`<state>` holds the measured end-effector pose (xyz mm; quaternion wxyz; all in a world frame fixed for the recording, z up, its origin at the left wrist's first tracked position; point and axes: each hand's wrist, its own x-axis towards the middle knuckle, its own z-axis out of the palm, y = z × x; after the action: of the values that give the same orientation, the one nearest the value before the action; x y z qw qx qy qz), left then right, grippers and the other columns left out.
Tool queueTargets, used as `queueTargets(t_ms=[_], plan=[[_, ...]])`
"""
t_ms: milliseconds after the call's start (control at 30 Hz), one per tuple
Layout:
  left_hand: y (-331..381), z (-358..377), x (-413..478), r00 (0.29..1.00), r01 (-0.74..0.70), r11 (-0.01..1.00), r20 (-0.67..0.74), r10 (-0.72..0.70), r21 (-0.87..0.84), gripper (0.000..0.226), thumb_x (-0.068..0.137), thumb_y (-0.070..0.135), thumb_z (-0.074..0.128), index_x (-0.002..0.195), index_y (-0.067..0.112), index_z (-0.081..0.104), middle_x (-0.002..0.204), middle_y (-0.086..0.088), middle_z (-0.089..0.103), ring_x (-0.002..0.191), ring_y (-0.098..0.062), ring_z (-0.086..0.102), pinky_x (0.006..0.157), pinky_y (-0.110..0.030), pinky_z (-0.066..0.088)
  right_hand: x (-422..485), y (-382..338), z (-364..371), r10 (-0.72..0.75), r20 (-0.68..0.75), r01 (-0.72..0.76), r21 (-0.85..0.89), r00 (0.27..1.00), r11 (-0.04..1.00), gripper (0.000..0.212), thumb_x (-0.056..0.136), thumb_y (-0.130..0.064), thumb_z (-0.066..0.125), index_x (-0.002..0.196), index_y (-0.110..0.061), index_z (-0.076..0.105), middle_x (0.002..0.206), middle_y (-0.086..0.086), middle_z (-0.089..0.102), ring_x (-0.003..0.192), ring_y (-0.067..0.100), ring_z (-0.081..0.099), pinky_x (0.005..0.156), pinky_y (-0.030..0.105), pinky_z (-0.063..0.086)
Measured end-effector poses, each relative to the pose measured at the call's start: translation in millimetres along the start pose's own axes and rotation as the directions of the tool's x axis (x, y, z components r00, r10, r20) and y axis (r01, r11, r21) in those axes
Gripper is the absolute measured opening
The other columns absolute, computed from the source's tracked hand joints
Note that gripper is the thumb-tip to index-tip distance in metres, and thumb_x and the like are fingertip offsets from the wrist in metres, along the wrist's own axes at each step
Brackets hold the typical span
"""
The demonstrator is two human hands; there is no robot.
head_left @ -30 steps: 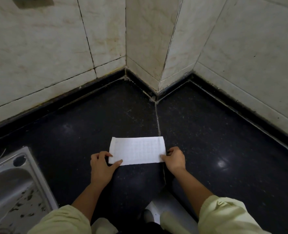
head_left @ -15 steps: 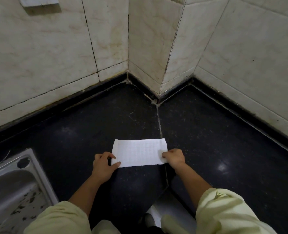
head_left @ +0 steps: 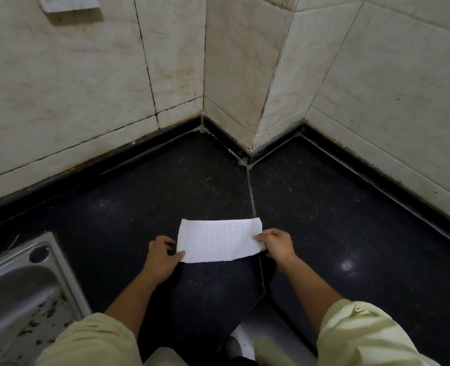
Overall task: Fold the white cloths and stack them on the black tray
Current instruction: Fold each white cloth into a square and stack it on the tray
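Observation:
A white cloth point(head_left: 220, 240), folded into a long rectangle with a faint grid texture, lies on the black speckled countertop point(head_left: 324, 220) in front of me. My left hand point(head_left: 162, 256) pinches its near left corner between thumb and curled fingers. My right hand point(head_left: 278, 245) pinches the cloth's right end, fingers curled over the edge. No black tray is in view.
A steel sink point(head_left: 20, 294) with dark specks sits at the lower left. Tiled walls point(head_left: 231, 75) meet in a jutting corner behind the counter. A white socket plate point(head_left: 69, 3) hangs at the top left. A pale object point(head_left: 245, 342) shows below the counter edge.
The view has tilted slightly up, so the cloth and hands sit lower in frame. My right hand now grips further over the cloth's right end. The cloth stays in place.

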<state>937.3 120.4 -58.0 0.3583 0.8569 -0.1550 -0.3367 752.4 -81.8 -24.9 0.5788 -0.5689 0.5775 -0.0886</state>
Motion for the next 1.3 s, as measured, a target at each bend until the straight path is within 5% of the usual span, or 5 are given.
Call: queueTargets(t_ms=[433,600,800,1167,1300], plan=[[-4.8,-2.5,4.3,0.998,-0.056,0.998,0.038,0.056,0.007,0.035,0.083,0.02,0.072,0.112,0.015,0.052,0.114,-0.002,0.036,0.095,-0.012,0.049,0.086,-0.024,0.041,-22.1,-54.4,68.0,-0.17,0.322,0.227,-0.148,0.931,0.962,0.017,0.081,-0.003,0.07,0.076,-0.013,0.058,0.073,0.003,0.058,0.06,0.014,0.056,0.048,0.022,0.045],[-6.2,-1.5,5.7,0.997,-0.069,0.998,0.029,0.069,0.005,0.034,0.083,0.02,0.073,0.111,0.015,0.053,0.112,-0.002,0.037,0.092,-0.009,0.049,0.083,-0.022,0.04,-18.6,-40.5,109.1,-0.152,0.307,0.25,-0.311,0.94,0.917,0.02,0.083,-0.004,0.064,0.073,-0.017,0.054,0.083,0.007,0.06,0.064,0.016,0.06,0.053,0.026,0.052],[-8.3,-1.4,6.2,0.996,-0.087,0.996,0.026,0.087,-0.005,0.026,0.086,0.019,0.07,0.106,0.017,0.054,0.11,-0.001,0.037,0.091,-0.008,0.049,0.085,-0.021,0.039,-18.6,-28.7,137.2,-0.138,0.329,0.27,-0.399,0.934,0.876,0.022,0.081,-0.008,0.062,0.072,-0.024,0.049,0.077,0.0,0.059,0.083,0.025,0.064,0.081,0.042,0.057],[-8.3,-2.5,9.5,0.997,-0.063,0.998,0.043,0.063,0.011,0.027,0.088,0.018,0.067,0.112,0.013,0.057,0.111,0.0,0.036,0.097,-0.011,0.051,0.084,-0.02,0.041,-21.1,-20.6,150.6,-0.128,0.355,0.28,-0.42,0.926,0.864,0.005,0.085,-0.01,0.06,0.083,-0.008,0.064,0.085,0.002,0.064,0.082,0.016,0.061,0.083,0.037,0.053],[-9.0,-12.7,12.4,0.99,0.012,0.997,0.138,-0.001,-0.077,0.024,0.087,0.015,0.067,0.109,0.015,0.06,0.114,-0.004,0.044,0.098,-0.014,0.055,0.084,-0.024,0.046,-21.9,-21.6,147.5,-0.107,0.365,0.26,-0.402,0.925,0.878,0.02,0.087,-0.018,0.057,0.082,-0.001,0.067,0.079,0.006,0.061,0.075,0.015,0.057,0.074,0.035,0.052]])
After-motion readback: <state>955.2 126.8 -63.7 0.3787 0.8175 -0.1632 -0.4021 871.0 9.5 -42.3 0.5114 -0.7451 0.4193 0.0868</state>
